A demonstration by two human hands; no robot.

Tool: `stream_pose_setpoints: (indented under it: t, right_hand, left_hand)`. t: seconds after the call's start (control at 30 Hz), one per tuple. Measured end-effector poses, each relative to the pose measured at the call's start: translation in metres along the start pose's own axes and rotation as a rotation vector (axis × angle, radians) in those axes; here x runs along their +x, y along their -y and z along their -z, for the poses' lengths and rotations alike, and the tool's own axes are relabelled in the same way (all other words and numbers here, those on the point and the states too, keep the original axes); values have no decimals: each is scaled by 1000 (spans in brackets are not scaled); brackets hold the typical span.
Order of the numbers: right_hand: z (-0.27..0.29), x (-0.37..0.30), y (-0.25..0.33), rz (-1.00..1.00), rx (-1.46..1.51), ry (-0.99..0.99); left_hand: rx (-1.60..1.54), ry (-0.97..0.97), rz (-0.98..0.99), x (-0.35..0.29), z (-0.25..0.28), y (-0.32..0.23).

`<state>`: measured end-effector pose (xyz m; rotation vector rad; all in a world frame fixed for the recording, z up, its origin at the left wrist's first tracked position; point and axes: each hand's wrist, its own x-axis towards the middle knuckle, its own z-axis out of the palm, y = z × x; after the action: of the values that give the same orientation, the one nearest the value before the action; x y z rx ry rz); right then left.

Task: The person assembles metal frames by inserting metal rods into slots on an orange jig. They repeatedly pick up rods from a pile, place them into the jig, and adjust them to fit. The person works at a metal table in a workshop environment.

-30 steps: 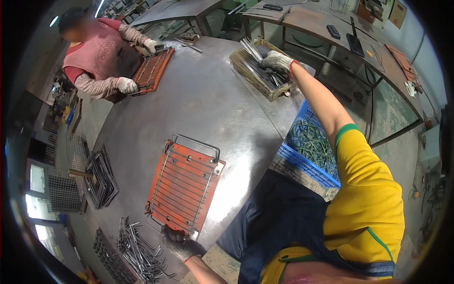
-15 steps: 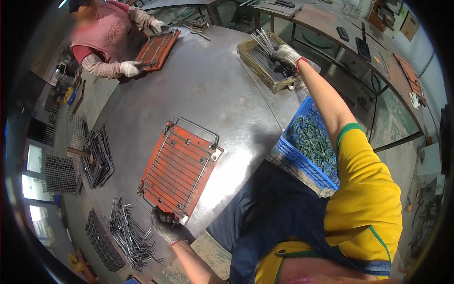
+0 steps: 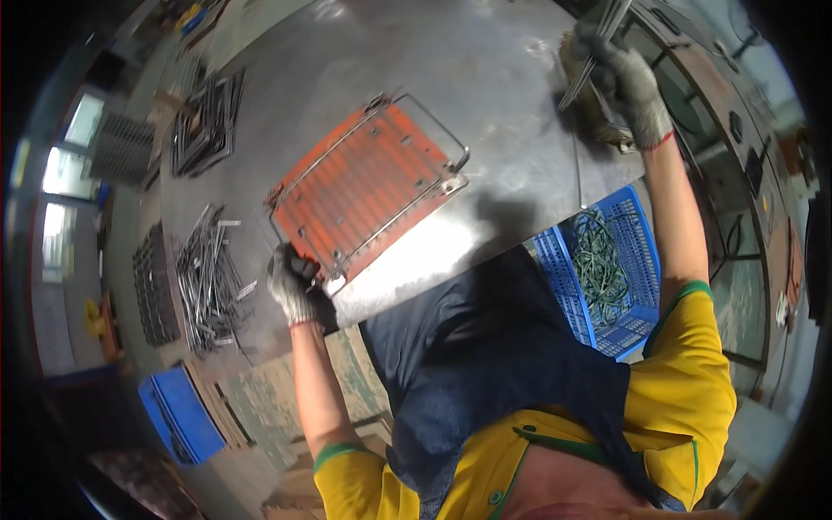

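An orange ribbed plate (image 3: 364,186), which looks like a jig, lies tilted across the metal table in front of me. A bent wire frame (image 3: 438,126) runs along its edges and loops out past its far right end. My left hand (image 3: 299,286), in a knit glove with dark fingers, is closed on the plate's near left corner. At the far right my gloved right hand (image 3: 631,87) grips a bundle of thin metal rods (image 3: 589,65). It is above a worn yellowish box (image 3: 598,121), partly hidden by that hand.
Loose metal pieces (image 3: 208,282) are piled at the table's left, with stacked wire frames (image 3: 208,121) behind. A blue crate (image 3: 563,277) of green bands (image 3: 600,269) stands by the right edge. Another blue bin (image 3: 180,414) sits lower left.
My right hand has come up from the box with rods in its grip. The view has shifted, so the co-worker is out of sight. My left hand stays at the plate's corner.
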<state>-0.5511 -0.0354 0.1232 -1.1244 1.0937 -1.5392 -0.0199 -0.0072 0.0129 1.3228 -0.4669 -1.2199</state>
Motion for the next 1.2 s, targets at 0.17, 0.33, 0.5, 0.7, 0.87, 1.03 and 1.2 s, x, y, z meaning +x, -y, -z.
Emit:
stream_pose_setpoints:
  t: [0.17, 0.33, 0.5, 0.7, 0.87, 1.03, 1.2]
  right_hand:
    - [-144, -66, -23, -244, -246, 321]
    - [-205, -92, -60, -341, -296, 624]
    - [-199, -95, -146, 529, -951, 813]
    - [-208, -106, -124, 363, -826, 575]
    - [-207, -105, -135, 57, -515, 696]
    - [-211, -110, -139, 18, -420, 649]
    - [-214, -110, -142, 208, -490, 642]
  left_hand:
    - [564, -287, -703, 11, 16, 17]
    - [654, 326, -714, -77, -66, -22]
    - [412, 720, -201, -82, -97, 11]
    - [679, 672, -285, -90, -99, 5]
    - [160, 740, -52, -86, -94, 17]
    - [-137, 711, 51, -95, -106, 12]
    - [315, 742, -45, -99, -102, 8]
